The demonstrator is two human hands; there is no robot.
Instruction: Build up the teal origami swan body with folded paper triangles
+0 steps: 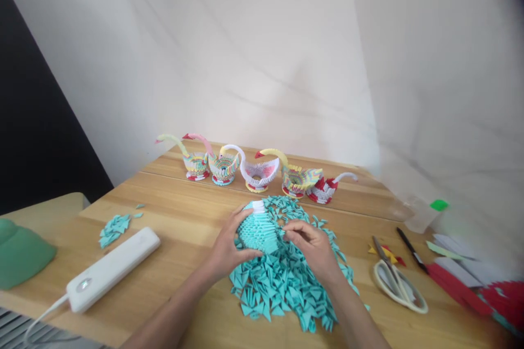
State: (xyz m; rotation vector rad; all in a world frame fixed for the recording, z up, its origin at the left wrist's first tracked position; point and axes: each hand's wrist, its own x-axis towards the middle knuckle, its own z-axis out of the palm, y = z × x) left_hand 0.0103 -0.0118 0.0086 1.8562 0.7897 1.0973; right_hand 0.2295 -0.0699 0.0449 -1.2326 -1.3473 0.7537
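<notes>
A half-built teal modular origami body [258, 229], with a white row at its top, rests on a large heap of loose teal folded paper triangles [286, 283]. My left hand [226, 248] curls round its left side and holds it. At the body's right edge, my right hand [313, 245] has its fingertips pinched together, apparently on a small teal piece that I cannot make out clearly.
Several finished paper swans [257, 172] stand in a row at the back of the wooden table [180, 212]. A small teal pile [114, 227] and a white power bank [112, 268] lie left. Scissors [395, 281], a black pen [411, 250] and red and white paper [458, 278] lie right.
</notes>
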